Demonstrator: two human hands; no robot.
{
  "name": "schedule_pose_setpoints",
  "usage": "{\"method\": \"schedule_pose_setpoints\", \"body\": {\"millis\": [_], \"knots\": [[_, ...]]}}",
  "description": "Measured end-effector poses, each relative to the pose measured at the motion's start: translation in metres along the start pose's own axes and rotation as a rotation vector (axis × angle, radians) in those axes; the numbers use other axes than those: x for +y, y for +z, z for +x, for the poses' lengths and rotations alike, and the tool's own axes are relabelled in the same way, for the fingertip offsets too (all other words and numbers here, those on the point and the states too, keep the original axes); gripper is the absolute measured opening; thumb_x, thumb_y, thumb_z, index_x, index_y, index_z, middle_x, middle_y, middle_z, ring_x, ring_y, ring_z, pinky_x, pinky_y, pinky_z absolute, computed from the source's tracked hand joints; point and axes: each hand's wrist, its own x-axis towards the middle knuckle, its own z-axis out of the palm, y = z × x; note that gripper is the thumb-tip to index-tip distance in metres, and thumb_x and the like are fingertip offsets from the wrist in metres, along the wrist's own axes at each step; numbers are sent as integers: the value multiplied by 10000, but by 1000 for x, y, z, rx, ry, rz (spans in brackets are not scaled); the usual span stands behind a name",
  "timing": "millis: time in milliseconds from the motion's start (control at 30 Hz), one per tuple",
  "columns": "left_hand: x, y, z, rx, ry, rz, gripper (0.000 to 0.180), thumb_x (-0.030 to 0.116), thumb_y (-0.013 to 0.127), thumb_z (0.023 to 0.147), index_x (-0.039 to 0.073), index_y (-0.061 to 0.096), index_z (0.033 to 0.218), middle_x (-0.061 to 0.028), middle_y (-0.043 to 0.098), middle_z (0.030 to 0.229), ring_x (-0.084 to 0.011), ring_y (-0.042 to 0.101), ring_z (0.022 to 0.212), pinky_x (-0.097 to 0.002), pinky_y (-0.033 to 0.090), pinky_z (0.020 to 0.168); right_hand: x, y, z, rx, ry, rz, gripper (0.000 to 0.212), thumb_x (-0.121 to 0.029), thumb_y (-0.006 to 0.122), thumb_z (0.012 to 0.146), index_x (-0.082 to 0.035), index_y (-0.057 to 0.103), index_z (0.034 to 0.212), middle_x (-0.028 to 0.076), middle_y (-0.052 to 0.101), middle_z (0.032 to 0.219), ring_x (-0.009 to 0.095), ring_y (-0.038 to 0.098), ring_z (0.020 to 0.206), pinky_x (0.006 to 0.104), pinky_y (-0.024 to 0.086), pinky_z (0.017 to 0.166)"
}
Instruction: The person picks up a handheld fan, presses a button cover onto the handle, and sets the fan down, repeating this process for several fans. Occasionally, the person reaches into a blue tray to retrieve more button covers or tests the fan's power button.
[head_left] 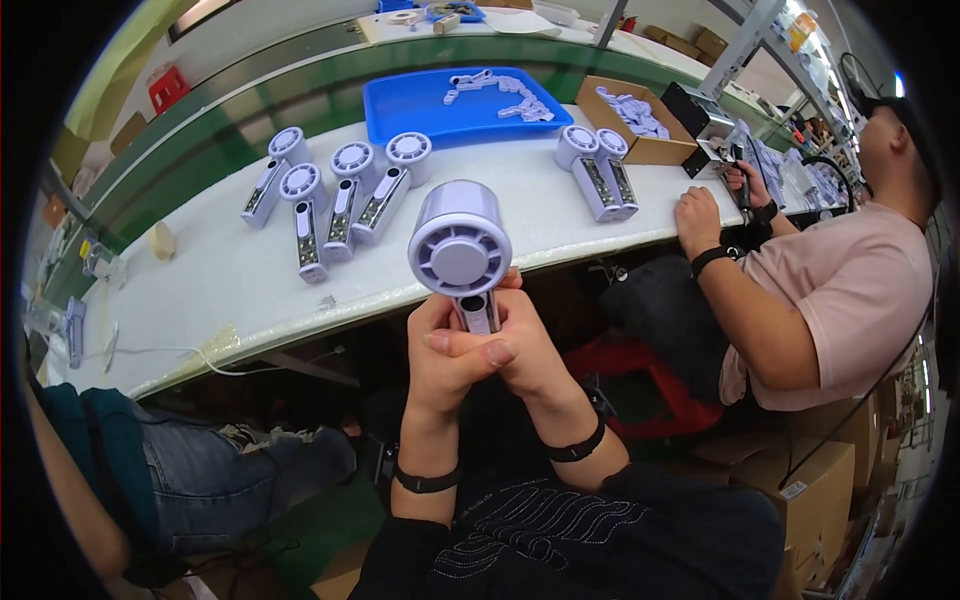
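Both my hands are wrapped round the handle of a pale lilac handheld fan (461, 250), held upright before me at the table's near edge. My left hand (440, 350) closes on the handle from the left, and its thumb lies across the front. My right hand (520, 335) grips from the other side, thumbs meeting below the handle. The fan's round grille faces me; most of its handle is hidden by my fingers. Several similar fans (352, 160) with exposed circuit boards lie on the white table (230, 270) beyond, to the left. Another pair of fans (597, 170) lies to the right.
A blue tray (410, 125) with small lilac parts stands at the back, beside a cardboard box (675, 150) of lilac pieces. To my right a co-worker (830, 290) works with a tool. Another person's legs (230, 480) are at left. A roll of tape (161, 240) stands on the table.
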Motion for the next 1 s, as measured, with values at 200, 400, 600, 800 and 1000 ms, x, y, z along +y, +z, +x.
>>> {"method": "schedule_pose_setpoints", "body": {"millis": [200, 400, 600, 800, 1000], "knots": [[11, -1, 4, -99, -28, -54, 1246, 629, 948, 648, -96, 435, 1522, -222, 586, 1435, -358, 577, 1360, -486, 443, 1171, 4, 0, 4, 32, -42, 25, 270, -177, 891, 810, 20, 754, 935, 15, 703, 854, 91, 634, 785, 265, 528, 750], [20, -6, 4, -241, -49, -114, 1228, 634, 940, 655, -100, 452, 1509, -236, 602, 1418, -372, 588, 1350, -504, 451, 1164, 10, 3, -6, 69, 12, -91, 251, -169, 876, 819, 15, 735, 913, 10, 705, 841, 96, 644, 771, 263, 523, 718], [24, -18, 1, -175, -15, -265, 1146, 632, 893, 727, -104, 462, 1492, -277, 648, 1349, -399, 624, 1306, -519, 458, 1159, 6, 13, -16, 120, -56, -392, 242, -147, 840, 792, 31, 701, 879, 20, 700, 813, 94, 645, 764, 256, 517, 688], [15, -37, -4, -192, 1, -170, 963, 595, 862, 779, -104, 574, 1375, -288, 672, 1286, -393, 658, 1242, -512, 488, 1125, -2, 22, -18, 7, 147, -556, 309, -160, 842, 766, 36, 701, 959, 44, 708, 847, 101, 660, 816, 274, 531, 722], [41, -32, -17, -118, 133, -206, 750, 353, 930, 765, -96, 650, 1297, -259, 702, 1243, -359, 695, 1175, -493, 567, 1020, -9, 11, -12, -233, -79, -592, 395, -168, 854, 777, 31, 696, 1080, 60, 705, 910, 113, 647, 833, 274, 526, 741]]}}
